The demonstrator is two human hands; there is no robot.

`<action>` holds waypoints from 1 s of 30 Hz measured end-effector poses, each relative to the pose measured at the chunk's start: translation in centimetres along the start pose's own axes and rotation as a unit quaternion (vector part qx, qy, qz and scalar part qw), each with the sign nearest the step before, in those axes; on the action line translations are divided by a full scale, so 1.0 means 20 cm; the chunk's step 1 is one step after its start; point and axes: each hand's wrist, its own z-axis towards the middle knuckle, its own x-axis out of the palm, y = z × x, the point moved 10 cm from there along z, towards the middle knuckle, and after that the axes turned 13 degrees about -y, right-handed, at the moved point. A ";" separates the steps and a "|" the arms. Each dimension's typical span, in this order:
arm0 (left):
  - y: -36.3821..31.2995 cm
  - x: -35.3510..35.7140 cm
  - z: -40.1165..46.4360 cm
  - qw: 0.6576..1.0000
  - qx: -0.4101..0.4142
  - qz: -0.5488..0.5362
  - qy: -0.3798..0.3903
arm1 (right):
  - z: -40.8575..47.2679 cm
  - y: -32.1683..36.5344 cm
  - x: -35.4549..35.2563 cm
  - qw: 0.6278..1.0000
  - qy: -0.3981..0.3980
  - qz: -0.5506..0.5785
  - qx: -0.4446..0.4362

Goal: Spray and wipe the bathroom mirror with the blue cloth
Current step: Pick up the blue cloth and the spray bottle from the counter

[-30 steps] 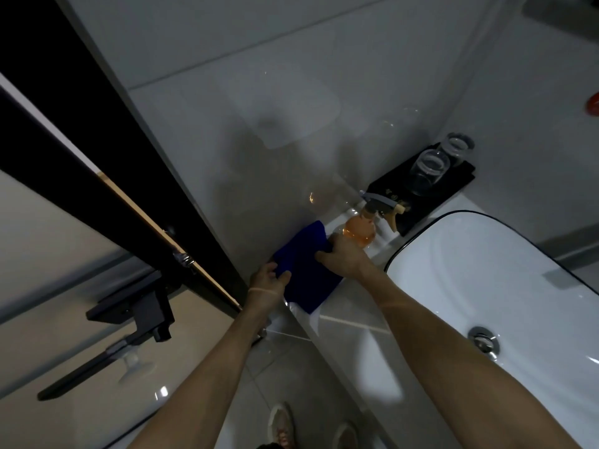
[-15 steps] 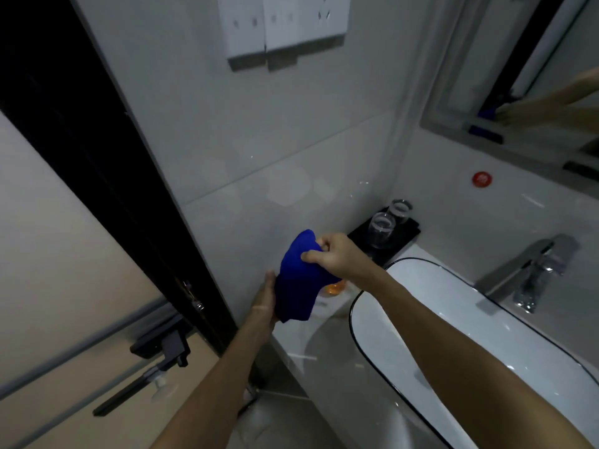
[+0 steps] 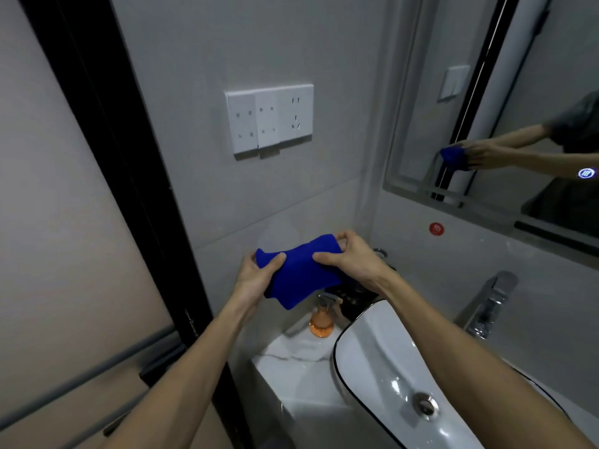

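The blue cloth [image 3: 299, 273] is held up in the air between both hands, in front of the grey wall. My left hand [image 3: 256, 277] grips its left end, thumb on top. My right hand [image 3: 348, 257] pinches its right end. Below the cloth, an orange spray bottle [image 3: 321, 320] stands on the marble counter [image 3: 291, 354]; neither hand touches it. The bathroom mirror [image 3: 505, 102] hangs at the upper right and reflects the cloth and both arms.
A white basin [image 3: 389, 384] with a drain fills the lower right, a chrome tap [image 3: 486, 303] behind it. A black tray [image 3: 356, 299] sits behind the bottle, partly hidden. White wall sockets [image 3: 269, 119] are above the hands. A black door frame [image 3: 129, 157] stands left.
The cloth has been lifted from the counter and my left hand has taken hold of its left end. My view has tilted up, bringing the mirror and sockets into sight.
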 end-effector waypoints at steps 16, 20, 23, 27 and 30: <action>-0.57 0.08 -0.26 0.895 0.303 0.318 0.072 | -0.13 0.28 -0.09 0.939 -0.017 -0.247 -0.238; -0.64 0.06 -0.29 0.878 0.323 0.346 0.071 | -0.14 0.32 -0.16 0.978 0.058 -0.093 -0.177; -0.70 0.05 -0.32 0.898 0.292 0.323 0.067 | -0.14 0.32 -0.22 0.990 0.070 0.052 -0.114; -0.74 0.08 -0.37 0.957 0.200 0.195 0.075 | -0.11 0.31 -0.26 0.968 0.013 0.251 -0.024; -0.78 0.13 -0.43 0.973 0.187 0.118 0.064 | -0.11 0.31 -0.27 0.909 -0.067 0.412 0.021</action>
